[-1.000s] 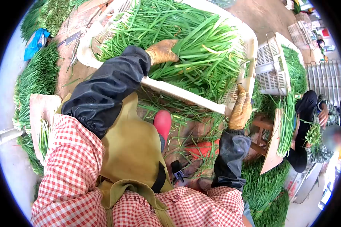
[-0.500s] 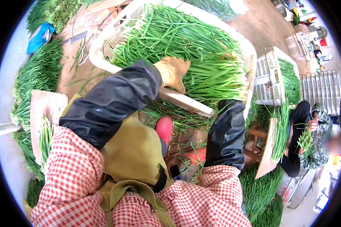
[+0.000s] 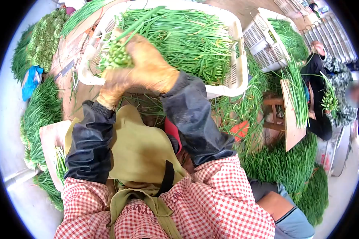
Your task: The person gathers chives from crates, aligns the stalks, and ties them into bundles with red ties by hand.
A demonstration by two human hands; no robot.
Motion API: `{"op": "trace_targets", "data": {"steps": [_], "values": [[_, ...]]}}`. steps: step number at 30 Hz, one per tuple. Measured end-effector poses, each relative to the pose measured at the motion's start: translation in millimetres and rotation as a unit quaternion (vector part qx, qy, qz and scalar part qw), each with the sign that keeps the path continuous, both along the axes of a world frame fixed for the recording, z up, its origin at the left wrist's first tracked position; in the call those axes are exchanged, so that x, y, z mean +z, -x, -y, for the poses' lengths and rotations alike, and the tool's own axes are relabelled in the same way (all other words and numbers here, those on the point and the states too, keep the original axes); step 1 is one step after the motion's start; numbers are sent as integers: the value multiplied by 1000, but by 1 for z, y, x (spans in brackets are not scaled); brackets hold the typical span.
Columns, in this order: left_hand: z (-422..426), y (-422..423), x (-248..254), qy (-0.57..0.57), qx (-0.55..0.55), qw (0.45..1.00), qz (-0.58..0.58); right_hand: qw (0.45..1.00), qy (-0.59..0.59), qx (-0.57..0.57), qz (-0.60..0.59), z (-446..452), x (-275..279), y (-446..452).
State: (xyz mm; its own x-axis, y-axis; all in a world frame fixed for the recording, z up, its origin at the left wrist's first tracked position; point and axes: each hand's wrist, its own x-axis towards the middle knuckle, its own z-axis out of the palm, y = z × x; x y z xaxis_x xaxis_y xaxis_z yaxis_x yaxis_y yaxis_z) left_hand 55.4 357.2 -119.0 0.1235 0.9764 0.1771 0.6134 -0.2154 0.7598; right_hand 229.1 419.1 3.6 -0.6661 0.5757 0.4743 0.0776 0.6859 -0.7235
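Observation:
A thick bunch of chives [image 3: 120, 55] is held over the left end of a white plastic crate [image 3: 238, 47], its pale stem ends bundled together. My right hand [image 3: 149, 59], in a tan work glove, is wrapped around this bunch. Close below sits my gloved left hand [image 3: 115, 81], right against the right hand and the bunch's lower side. Motion blurs its fingers, so its grip cannot be made out. More chives [image 3: 187, 40] fill the crate, lying lengthwise.
Heaps of chives [image 3: 44, 115] line the left wall, near a blue bag [image 3: 31, 81] and a knife [image 3: 68, 67]. A slanted board [image 3: 52, 135] stands at my left. At right are another crate [image 3: 263, 46], a wooden stool [image 3: 274, 113] and a seated person [image 3: 335, 75] beside chives.
My right hand has come out of the crate's right side and moved left with a bunch of chives. My left hand has drawn back toward me, and the two hands have met. The view has shifted.

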Motion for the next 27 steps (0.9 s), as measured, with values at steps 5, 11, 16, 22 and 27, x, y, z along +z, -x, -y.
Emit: {"op": "trace_targets", "data": {"steps": [5, 11, 16, 22, 27], "values": [[15, -40, 54, 3, -3, 984, -179, 988, -25, -145, 36, 8, 1, 7], [-34, -80, 51, -98, 23, 991, 83, 947, 78, -300, -85, -16, -31, -10], [-26, -95, 37, 47, 122, 973, -190, 911, 170, -339, -164, -72, -17, -85], [-19, -44, 38, 254, 125, 927, -247, 939, -138, -299, -95, -104, 134, -218], [-6, -18, 80, 200, 67, 954, -212, 966, -71, -226, -102, -46, 266, -240]]}}
